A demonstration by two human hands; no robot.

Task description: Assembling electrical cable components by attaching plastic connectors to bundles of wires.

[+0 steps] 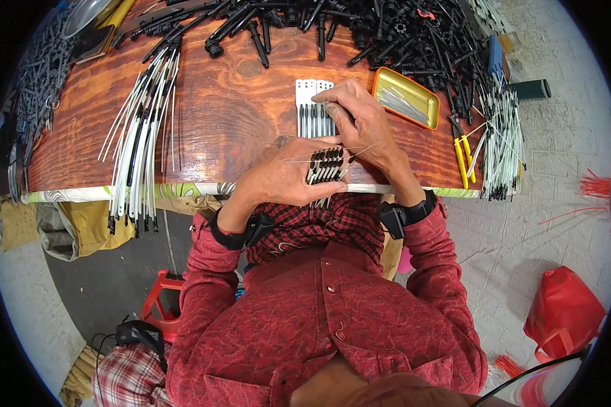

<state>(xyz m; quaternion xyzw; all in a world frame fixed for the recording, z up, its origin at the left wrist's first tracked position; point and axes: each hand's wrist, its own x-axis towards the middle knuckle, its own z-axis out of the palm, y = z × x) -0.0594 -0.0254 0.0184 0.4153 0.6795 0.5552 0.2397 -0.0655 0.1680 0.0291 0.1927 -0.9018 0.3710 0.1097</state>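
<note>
A side-by-side row of slim metal rods, like umbrella ribs [313, 123], points away from me, with white perforated strips at the far end and black ends near my body. My left hand [278, 173] is closed around the near part of this row, its fingers partly hidden. My right hand [368, 122] bends over the right side, fingertips at the white strips, and also seems to grip the row. Thin wires [299, 160] cross the near black ends [327, 157] sideways. Whether either hand pinches a wire, I cannot tell.
Right of my hands are a yellow tin [421, 112] of thin wires and yellow-handled pliers [463, 163]. White rod bundles lie left [139, 142] and far right [501, 146]. Black plastic parts [414, 34] heap along the back. Grey pieces [44, 68] pile at the left edge.
</note>
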